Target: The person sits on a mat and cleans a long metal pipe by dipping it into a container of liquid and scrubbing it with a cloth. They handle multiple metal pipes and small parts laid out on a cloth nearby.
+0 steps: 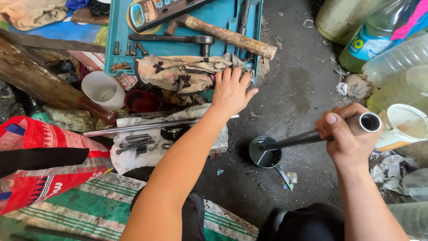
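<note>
The right hand (347,138) was clenched around a steel tube (321,135), its lower end dipped into a small round tin (265,152) on the concrete floor (294,89). The left hand (231,91), fingers spread flat, pressed a patterned rag (183,73) at the teal tool tray (214,18).

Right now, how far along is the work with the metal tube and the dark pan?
Done: small bolts and springs lie laid out on a cloth. In hand: the right hand holds the metal tube, its lower end in the dark pan; the left hand rests on a patterned rag. Left: laid-out parts remain unassembled.
</note>
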